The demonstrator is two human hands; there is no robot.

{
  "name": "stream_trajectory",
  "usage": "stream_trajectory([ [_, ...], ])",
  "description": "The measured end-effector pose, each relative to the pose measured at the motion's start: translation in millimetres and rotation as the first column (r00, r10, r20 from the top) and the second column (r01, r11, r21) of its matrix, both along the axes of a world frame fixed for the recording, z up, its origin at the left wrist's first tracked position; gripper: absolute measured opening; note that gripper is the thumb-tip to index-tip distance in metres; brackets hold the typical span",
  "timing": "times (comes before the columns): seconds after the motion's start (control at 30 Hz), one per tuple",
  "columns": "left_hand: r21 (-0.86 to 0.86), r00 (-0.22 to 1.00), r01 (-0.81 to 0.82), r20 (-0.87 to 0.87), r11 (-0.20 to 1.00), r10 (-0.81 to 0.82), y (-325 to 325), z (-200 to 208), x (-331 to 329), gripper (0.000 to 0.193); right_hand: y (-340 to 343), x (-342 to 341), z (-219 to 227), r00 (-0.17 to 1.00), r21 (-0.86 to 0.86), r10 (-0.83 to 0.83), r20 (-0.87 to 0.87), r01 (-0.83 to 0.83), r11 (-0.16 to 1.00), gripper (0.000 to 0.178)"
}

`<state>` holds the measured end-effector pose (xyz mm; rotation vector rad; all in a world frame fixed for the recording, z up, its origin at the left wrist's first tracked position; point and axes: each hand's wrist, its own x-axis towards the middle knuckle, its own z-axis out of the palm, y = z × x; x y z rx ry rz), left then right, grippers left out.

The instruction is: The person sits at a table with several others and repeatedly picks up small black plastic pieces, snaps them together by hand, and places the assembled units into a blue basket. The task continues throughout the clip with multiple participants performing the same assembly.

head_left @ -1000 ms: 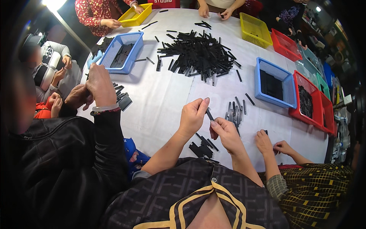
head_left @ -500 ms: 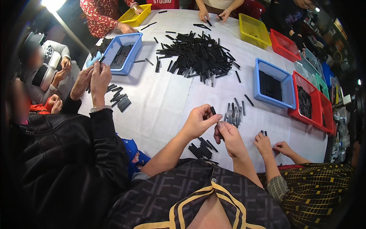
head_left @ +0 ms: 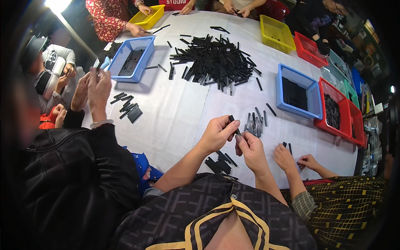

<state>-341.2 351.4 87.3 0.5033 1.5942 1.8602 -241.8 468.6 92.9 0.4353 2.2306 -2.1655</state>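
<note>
A short black strip [head_left: 234, 124] is held between my two hands, above the near side of the white table. My left hand [head_left: 216, 135] pinches its upper end between thumb and fingers. At the lower end, the fingertips of my right hand [head_left: 252, 152] close on the same strip. Just beyond my right hand lies a loose group of dark strips [head_left: 255, 124]. Below my hands, near my shirt, rests a small cluster of black strips [head_left: 218, 163], partly hidden by my body. The large heap of black strips [head_left: 214, 60] spreads over the table's middle.
Blue baskets holding black pieces stand at the left [head_left: 132, 60] and right [head_left: 300, 91]. Red baskets [head_left: 333, 106] and a yellow basket [head_left: 278, 34] line the right edge. Co-workers' hands work at left [head_left: 93, 89], right [head_left: 285, 156] and the far side [head_left: 237, 7].
My hands have shifted slightly, and more of the black strip shows between them. The left co-worker's hands moved left, away from the blue basket. Another hand appeared at the far edge.
</note>
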Motion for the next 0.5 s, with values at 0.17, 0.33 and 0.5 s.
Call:
stream_trajectory([
  [0.17, 0.113, 0.968, -0.177, 0.200, 0.978, 0.152, -14.2, 2.4, -21.1, 0.024, 11.4, 7.3, -8.1, 0.995, -0.238, 0.089, 0.042, -0.077, 0.968, 0.024],
  [0.33, 0.092, 0.984, -0.120, 0.143, 0.988, 0.107, -14.9, 0.5, -18.3, 0.022, 3.6, -5.4, -7.3, 1.000, -0.258, 0.010, 0.000, -0.009, 0.966, 0.029],
  [0.5, 0.100, 0.997, -0.063, 0.051, 0.993, 0.058, -10.5, 2.0, -11.1, 0.022, -6.7, -10.7, -4.0, 0.999, -0.285, 0.011, -0.043, -0.023, 0.958, 0.030],
])
